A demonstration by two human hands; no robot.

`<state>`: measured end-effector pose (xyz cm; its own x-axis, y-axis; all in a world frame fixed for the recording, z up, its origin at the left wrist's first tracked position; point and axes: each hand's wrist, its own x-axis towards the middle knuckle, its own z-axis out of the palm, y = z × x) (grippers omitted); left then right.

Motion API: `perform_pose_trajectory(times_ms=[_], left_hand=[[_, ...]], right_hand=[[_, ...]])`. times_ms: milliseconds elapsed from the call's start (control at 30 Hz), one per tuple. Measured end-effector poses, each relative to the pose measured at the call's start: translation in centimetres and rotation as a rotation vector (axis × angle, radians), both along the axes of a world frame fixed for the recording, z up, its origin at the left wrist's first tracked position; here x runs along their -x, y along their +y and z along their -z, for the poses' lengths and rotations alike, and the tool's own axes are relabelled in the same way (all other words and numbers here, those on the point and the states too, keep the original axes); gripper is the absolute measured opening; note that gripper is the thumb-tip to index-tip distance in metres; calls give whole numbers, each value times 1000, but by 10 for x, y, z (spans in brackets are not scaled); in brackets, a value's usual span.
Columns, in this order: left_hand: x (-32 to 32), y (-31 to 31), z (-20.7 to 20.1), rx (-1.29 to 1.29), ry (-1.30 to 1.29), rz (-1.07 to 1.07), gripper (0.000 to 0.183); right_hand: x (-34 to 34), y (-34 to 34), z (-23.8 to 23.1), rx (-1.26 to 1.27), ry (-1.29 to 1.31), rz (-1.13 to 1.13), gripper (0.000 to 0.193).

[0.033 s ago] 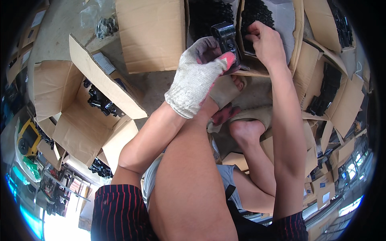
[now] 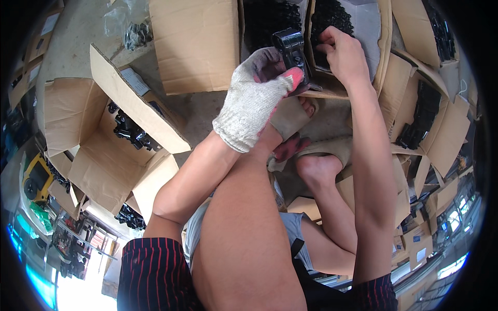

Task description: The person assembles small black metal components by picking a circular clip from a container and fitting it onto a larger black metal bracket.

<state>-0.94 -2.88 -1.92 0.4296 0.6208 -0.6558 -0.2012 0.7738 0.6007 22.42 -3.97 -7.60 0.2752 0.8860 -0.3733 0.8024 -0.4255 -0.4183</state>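
My left hand [image 2: 254,96], in a whitish knit glove with red and dark patches, grips a shiny black bracket-like part [image 2: 293,49] with a rounded top. It holds the part upright at the near edge of a divided cardboard box [image 2: 383,52]. Bare, my right hand [image 2: 343,56] reaches into the box's right compartment, just right of the part. Its fingers are pinched together over a heap of small black pieces [image 2: 332,18]; what they hold, if anything, is hidden. More dark pieces [image 2: 272,18] fill the left compartment, partly behind the bracket part.
An open carton [image 2: 106,166] at left holds black parts [image 2: 132,129]. Another carton [image 2: 438,140] with black parts stands at right. A red-and-white glove [image 2: 290,147] lies by my feet. A clear plastic bag [image 2: 136,33] rests on the floor at upper left.
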Motion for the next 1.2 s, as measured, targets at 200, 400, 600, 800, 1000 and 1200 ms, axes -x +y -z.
perform_pose_trajectory(times_ms=[200, 400, 600, 800, 1000, 1200], left_hand=[[0, -1, -1, -61, 39, 19, 43], [-3, 1, -9, -96, 113, -1, 38], [-6, -2, -11, -126, 130, 72, 36], [-8, -2, -12, -148, 174, 20, 36], [-8, -2, -12, -182, 157, 12, 35], [-12, -2, -12, -137, 129, -26, 38]], right_hand=[[12, -6, -21, -203, 148, 172, 16], [79, -43, -79, -455, 543, 306, 15], [88, -48, -71, -551, 539, 401, 13], [86, -45, -80, -460, 476, 404, 14], [84, -44, -79, -518, 304, 271, 14], [82, -44, -76, -540, 253, 218, 14]])
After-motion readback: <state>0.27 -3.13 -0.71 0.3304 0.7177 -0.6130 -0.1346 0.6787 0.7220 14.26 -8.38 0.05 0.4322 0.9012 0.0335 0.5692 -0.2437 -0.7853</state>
